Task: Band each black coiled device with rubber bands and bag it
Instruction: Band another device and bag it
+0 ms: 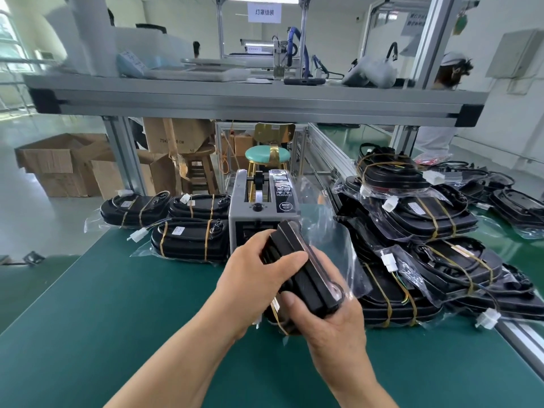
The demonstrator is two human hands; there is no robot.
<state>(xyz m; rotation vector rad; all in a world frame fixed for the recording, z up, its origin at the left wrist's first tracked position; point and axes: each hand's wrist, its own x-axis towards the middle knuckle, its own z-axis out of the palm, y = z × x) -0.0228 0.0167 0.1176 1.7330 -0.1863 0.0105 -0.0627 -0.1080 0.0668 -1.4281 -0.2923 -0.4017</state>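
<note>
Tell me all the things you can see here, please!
Black oblong plastic device with yellow rubber bands: one, black, held over the table.
Clear plastic bag: one, see-through, around the held device.
Bagged black devices: three, black with yellow bands, left of the machine.
Pile of bagged black devices: many, black, table's right side.
Grey box-shaped tape machine: one, grey, behind the hands.
Green table mat: one, green, under everything.
Round teal stool: one, teal with gold legs, behind the table.
Brown cardboard boxes: several, brown, floor at left.
Left hand: one, grips the device's side.
Right hand: one, holds its near end.
</note>
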